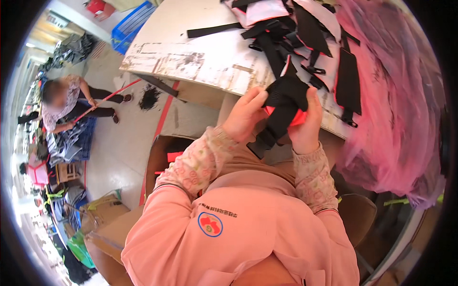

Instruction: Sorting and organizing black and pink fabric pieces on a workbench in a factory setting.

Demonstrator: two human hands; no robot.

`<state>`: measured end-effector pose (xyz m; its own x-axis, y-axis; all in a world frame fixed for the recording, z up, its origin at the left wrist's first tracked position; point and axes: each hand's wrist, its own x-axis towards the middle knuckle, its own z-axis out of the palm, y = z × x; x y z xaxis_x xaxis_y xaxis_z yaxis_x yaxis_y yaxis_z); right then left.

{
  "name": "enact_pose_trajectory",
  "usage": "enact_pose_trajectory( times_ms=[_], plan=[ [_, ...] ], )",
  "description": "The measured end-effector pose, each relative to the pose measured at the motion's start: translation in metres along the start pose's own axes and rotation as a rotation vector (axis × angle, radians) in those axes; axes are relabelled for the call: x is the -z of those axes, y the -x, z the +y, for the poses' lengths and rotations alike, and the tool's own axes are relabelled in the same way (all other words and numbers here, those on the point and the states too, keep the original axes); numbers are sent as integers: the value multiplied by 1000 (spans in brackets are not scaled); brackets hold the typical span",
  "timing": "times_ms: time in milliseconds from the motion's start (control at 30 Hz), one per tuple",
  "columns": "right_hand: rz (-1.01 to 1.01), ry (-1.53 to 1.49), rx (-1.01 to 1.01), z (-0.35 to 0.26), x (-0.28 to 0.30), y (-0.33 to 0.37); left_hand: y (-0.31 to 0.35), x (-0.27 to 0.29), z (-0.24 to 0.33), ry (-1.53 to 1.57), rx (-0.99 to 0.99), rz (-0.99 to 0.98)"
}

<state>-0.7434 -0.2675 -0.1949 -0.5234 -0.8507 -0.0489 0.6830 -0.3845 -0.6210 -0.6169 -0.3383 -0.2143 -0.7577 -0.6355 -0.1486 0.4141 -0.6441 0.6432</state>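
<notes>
Both my hands hold a black fabric piece with a webbing strap (285, 91) just off the table's near edge. My left hand (245, 116) pinches its left side, thumb up. On its right side, my right hand (307, 123) grips it, thumb upright along the edge. Bright red-orange material shows beneath it between the hands. The strap hangs toward me and ends in a dark piece that looks like a plastic buckle (260, 144). Beyond, a pile of black straps with buckles (274, 50) lies on the table with white and pink panels among it.
The worn white table (162, 35) spreads ahead. Sheer pink plastic sheeting (381, 109) drapes over its right side. At left, a person (64, 102) holds a red pole near dark sweepings (149, 97). A blue crate (131, 26) stands behind; cardboard boxes (107, 233) sit lower left.
</notes>
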Motion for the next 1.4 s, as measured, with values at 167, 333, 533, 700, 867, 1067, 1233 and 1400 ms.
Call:
enact_pose_trajectory(
  times_ms=[167, 333, 533, 700, 867, 1067, 1233, 1400],
  plan=[
    [23, 122, 183, 10, 23, -3, 12, 19, -12, -195, 99, 12],
    [21, 216, 176, 12, 26, 2, 10, 16, -15, -94, 208, 97],
    [22, 497, 306, 22, 39, 7, 5, 19, -16, -11, 163, 9],
    [59, 589, 367, 22, 37, 13, 4, 14, -2, 281, 67, -61],
    [37, 321, 250, 16, 30, 12, 2, 22, -3, 321, 49, -241],
    [10, 102, -65, 2, 45, 13, -5, 36, -9, 291, 77, -381],
    [-23, -98, -190, 1, 14, 20, -8, 36, -14, 192, 50, -225],
    [-23, 10, -95, 13, 31, 11, -7, 34, -3, 176, 13, -279]
  ],
)
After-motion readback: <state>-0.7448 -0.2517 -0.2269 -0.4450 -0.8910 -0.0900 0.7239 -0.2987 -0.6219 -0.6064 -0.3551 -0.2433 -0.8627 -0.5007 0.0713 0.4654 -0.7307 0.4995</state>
